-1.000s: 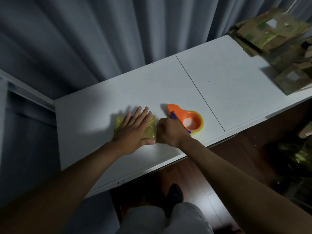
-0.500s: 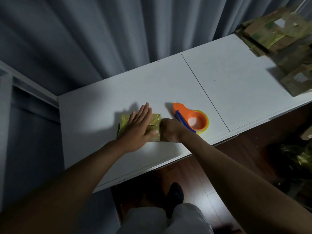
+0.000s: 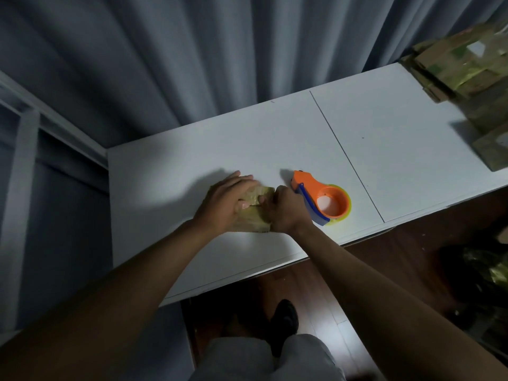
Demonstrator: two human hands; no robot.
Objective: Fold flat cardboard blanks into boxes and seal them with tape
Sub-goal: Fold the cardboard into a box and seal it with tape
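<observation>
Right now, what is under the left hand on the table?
A small yellowish cardboard box, on which the left hand rests; the right hand grips its right end. Most of its top is covered.

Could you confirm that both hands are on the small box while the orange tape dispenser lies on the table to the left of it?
Not quite: the head view shows the tape dispenser lying to the right of the box, just past the right hand, not to the left. The rest holds: the left hand and right hand are both on the box, and the dispenser rests on the table.
</observation>
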